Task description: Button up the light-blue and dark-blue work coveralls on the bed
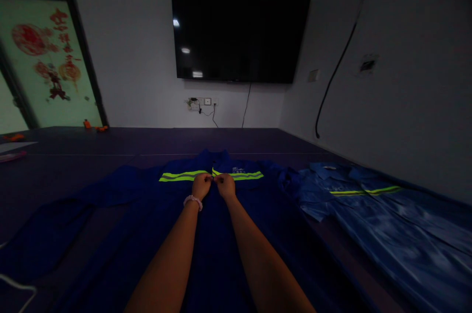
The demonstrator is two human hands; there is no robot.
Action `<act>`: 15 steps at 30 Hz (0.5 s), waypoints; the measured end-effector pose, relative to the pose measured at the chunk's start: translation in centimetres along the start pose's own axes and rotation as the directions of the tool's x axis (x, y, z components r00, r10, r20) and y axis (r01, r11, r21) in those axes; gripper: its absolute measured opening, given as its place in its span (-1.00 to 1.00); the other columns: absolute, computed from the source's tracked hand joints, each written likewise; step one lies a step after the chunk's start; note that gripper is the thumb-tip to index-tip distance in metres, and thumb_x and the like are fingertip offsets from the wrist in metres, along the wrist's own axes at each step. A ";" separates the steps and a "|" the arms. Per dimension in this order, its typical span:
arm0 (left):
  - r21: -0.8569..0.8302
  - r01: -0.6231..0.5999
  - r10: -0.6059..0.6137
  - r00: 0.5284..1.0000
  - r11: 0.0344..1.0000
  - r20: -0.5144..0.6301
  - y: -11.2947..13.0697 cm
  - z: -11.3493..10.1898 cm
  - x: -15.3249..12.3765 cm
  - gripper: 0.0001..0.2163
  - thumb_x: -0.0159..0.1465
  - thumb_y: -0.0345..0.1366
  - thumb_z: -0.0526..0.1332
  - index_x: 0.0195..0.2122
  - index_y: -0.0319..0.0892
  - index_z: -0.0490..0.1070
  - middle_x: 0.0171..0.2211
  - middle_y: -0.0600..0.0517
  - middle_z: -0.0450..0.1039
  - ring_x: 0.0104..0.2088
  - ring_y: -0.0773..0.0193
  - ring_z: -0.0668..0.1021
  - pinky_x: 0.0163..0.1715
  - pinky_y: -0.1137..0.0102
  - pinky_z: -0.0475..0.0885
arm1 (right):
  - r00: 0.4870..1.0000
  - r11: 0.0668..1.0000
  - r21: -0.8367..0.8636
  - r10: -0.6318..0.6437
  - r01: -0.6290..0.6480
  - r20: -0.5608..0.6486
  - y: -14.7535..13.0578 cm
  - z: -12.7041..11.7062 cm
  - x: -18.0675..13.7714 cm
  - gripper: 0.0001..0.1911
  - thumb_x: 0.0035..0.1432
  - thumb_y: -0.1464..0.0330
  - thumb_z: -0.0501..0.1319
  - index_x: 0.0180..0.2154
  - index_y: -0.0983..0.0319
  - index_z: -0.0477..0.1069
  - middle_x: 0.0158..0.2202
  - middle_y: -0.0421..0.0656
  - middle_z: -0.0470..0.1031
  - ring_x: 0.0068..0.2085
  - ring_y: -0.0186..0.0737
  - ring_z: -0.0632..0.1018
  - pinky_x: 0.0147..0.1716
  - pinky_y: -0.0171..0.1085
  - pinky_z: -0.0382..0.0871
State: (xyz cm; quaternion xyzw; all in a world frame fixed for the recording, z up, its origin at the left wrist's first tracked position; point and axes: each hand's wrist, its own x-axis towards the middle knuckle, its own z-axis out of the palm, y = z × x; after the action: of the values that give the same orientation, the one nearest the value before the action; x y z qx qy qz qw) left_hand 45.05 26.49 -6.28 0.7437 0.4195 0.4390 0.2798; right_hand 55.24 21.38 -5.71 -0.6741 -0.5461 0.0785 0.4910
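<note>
A dark blue work jacket (228, 234) lies spread out, its collar away from me, with a yellow-green reflective band (180, 176) across the chest. At the front opening, level with that band, my left hand (202, 185) pinches the fabric edge; a pale pink scrunchie (193, 201) circles its wrist. Close beside it, my right hand (225, 186) is closed on the other edge of the same opening. The fingertips of both hands nearly meet. What sits between them, a button or a snap, is too small and dark to make out.
To the right lies a lighter blue work garment (387, 229) with a similar band. The dark purple surface (165, 141) runs back to the wall, below a television (239, 33). A black cable (337, 65) hangs at right. Small orange objects (87, 124) stand far left; a white cord (18, 284) lies near left.
</note>
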 end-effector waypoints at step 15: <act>-0.202 0.011 -0.010 1.000 0.979 0.005 0.2 0.1 0.1 -0.84 0.08 -0.45 0.15 -0.39 -0.20 0.53 -0.34 -0.03 0.54 -0.27 0.23 0.53 -0.17 0.34 0.37 | 0.995 0.998 -0.050 0.027 -0.032 -0.098 0.4 0.5 0.2 -0.94 -0.02 0.48 0.21 -0.42 0.31 0.45 -0.39 -0.05 0.53 -0.35 -0.23 0.52 -0.36 -0.37 0.30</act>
State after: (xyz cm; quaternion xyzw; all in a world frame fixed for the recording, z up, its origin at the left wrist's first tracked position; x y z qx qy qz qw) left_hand 45.25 26.50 -6.15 0.7100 0.3764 0.4764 0.3568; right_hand 55.24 21.83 -6.16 -0.6976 -0.5137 0.0386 0.4981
